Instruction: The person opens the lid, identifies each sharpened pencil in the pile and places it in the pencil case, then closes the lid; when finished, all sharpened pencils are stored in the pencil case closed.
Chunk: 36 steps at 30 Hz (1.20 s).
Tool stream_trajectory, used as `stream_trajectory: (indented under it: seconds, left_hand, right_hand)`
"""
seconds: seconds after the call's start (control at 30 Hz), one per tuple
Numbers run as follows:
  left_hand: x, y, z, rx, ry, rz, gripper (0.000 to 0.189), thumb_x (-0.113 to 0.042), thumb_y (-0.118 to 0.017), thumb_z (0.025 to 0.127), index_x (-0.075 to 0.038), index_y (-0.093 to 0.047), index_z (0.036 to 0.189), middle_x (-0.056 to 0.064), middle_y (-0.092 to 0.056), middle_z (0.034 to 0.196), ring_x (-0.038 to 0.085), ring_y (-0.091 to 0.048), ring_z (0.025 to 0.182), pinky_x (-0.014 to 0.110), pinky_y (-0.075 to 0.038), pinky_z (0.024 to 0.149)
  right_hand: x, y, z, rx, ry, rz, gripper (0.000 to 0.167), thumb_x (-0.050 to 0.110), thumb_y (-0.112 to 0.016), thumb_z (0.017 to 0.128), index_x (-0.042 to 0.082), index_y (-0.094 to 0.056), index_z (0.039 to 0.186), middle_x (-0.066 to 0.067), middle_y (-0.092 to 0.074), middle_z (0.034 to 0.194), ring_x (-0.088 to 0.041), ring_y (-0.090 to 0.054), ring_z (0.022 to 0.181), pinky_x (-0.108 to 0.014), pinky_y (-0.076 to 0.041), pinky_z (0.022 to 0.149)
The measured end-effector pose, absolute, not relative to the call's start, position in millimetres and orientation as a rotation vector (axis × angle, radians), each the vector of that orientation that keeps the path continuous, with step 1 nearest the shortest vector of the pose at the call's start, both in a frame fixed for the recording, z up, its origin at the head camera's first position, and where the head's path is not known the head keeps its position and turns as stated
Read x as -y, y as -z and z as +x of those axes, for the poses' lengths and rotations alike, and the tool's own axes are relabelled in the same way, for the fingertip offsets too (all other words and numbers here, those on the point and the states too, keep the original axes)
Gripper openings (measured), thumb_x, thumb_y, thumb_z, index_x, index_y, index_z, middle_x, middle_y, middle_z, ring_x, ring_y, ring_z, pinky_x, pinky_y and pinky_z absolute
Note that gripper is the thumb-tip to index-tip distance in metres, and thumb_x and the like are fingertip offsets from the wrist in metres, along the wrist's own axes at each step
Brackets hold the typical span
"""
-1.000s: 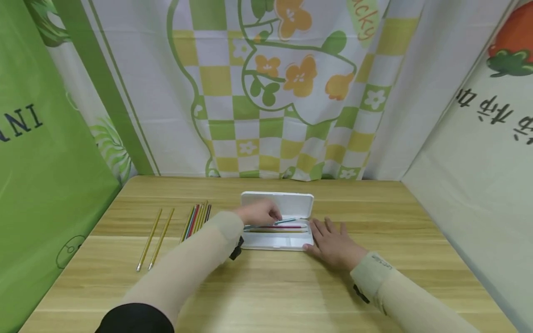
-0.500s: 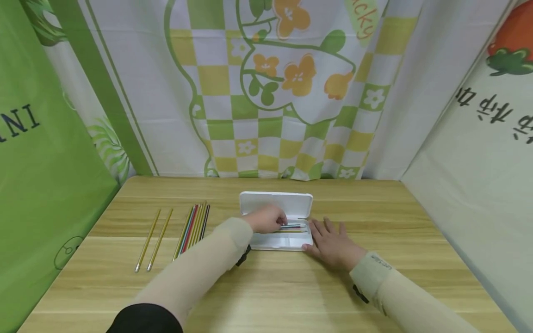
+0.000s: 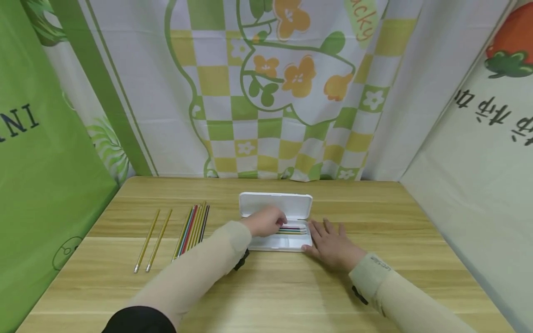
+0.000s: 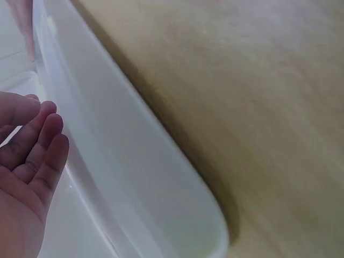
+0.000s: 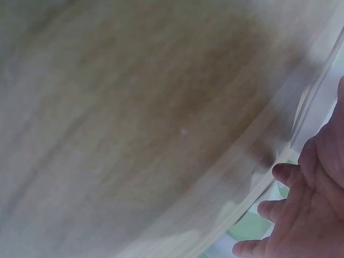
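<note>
A white pencil case (image 3: pixel 291 243) lies with its lid (image 3: pixel 297 203) raised at the back. Several coloured pencils (image 3: pixel 293 230) lie lengthwise in its tray, their left parts hidden by my left hand (image 3: pixel 264 221). That hand hovers over the case; in the left wrist view its fingers (image 4: pixel 51 156) are loosely bent near the thumb, and no pencil shows between them. My right hand (image 3: pixel 335 245) rests on the table with fingers spread, thumb and index at the right edge of the case.
Left of the case, a row of coloured pencils (image 3: pixel 193 229) lies side by side, partly behind my left sleeve (image 3: pixel 200 268). Farther left are two yellow pencils (image 3: pixel 153 240) with erasers. A printed curtain (image 3: pixel 266 138) hangs behind the wooden table (image 3: pixel 283 286).
My left hand has moved right along the case, carrying a light blue pencil into the tray, where the pencils now lie lined up. The right hand stays at the case's edge.
</note>
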<state>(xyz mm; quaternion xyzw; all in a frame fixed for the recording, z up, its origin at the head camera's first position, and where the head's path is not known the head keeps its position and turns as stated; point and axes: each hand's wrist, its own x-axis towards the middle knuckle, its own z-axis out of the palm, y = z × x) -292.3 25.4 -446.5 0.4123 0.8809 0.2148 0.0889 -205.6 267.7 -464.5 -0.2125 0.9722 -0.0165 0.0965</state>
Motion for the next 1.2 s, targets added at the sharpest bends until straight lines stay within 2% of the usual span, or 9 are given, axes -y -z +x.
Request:
stream_trajectory:
  seconds: [0.27, 0.4, 0.5, 0.67, 0.8, 0.93, 1.2]
  left_hand:
    - [5, 445, -288, -2.563, -0.889, 1.056, 0.021, 0.004, -0.060, 0.097, 0.004, -0.074, 0.113, 0.013, -0.074, 0.108, 0.025, -0.068, 0.107, 0.036, -0.055, 0.096]
    - [33, 442, -281, -2.542, -1.031, 0.966, 0.021, 0.004, -0.059, 0.097, 0.005, -0.072, 0.113, 0.010, -0.073, 0.104, 0.021, -0.068, 0.100, 0.032, -0.056, 0.090]
    - [58, 439, -277, -2.532, -1.126, 0.894, 0.020, 0.002, -0.060, 0.098, 0.006, -0.072, 0.113, 0.009, -0.073, 0.103, 0.019, -0.067, 0.097, 0.032, -0.056, 0.088]
    - [102, 433, -273, -2.543, -1.239, 0.765, 0.023, -0.003, -0.060, 0.100, 0.009, -0.069, 0.117, 0.011, -0.072, 0.106, 0.024, -0.066, 0.101, 0.038, -0.055, 0.091]
    - [133, 430, -275, -2.534, -1.340, 0.565, 0.030, -0.004, -0.056, 0.102, 0.012, -0.064, 0.126, 0.019, -0.070, 0.114, 0.031, -0.065, 0.107, 0.043, -0.056, 0.093]
    - [158, 432, -279, -2.456, -1.488, 0.358, 0.033, -0.005, -0.053, 0.105, 0.016, -0.057, 0.131, 0.026, -0.065, 0.122, 0.037, -0.063, 0.111, 0.048, -0.054, 0.095]
    - [190, 448, -286, -2.380, -1.661, 0.064, 0.028, 0.001, -0.051, 0.104, 0.018, -0.055, 0.126, 0.023, -0.064, 0.112, 0.023, -0.062, 0.094, 0.033, -0.056, 0.080]
  right_hand:
    - [-265, 462, -206, -2.869, 0.093, -0.627, 0.096, 0.070, -0.025, 0.104, -0.007, -0.021, 0.160, -0.024, -0.025, 0.166, -0.056, -0.014, 0.149, -0.080, -0.011, 0.111]
    - [-263, 464, -207, -2.861, 0.087, -0.636, 0.097, 0.071, -0.022, 0.103, -0.007, -0.020, 0.161, -0.024, -0.023, 0.166, -0.056, -0.014, 0.149, -0.080, -0.010, 0.111]
    - [-263, 464, -207, -2.860, 0.125, -0.650, 0.094, 0.068, -0.027, 0.105, -0.008, -0.020, 0.160, -0.025, -0.023, 0.166, -0.056, -0.014, 0.149, -0.081, -0.010, 0.110]
    - [-264, 467, -207, -2.871, 0.145, -0.638, 0.093, 0.066, -0.030, 0.105, -0.009, -0.021, 0.159, -0.026, -0.024, 0.165, -0.057, -0.013, 0.149, -0.081, -0.009, 0.110]
    - [-268, 469, -208, -2.881, 0.104, -0.643, 0.096, 0.070, -0.024, 0.104, -0.007, -0.021, 0.160, -0.024, -0.023, 0.166, -0.055, -0.013, 0.149, -0.081, -0.010, 0.110]
    - [-269, 468, -208, -2.878, 0.107, -0.656, 0.095, 0.069, -0.026, 0.104, -0.007, -0.021, 0.160, -0.023, -0.023, 0.166, -0.055, -0.013, 0.150, -0.081, -0.009, 0.110]
    - [-265, 462, -204, -2.865, 0.095, -0.653, 0.088, 0.062, -0.034, 0.107, -0.007, -0.022, 0.160, -0.022, -0.024, 0.166, -0.054, -0.015, 0.150, -0.080, -0.009, 0.111]
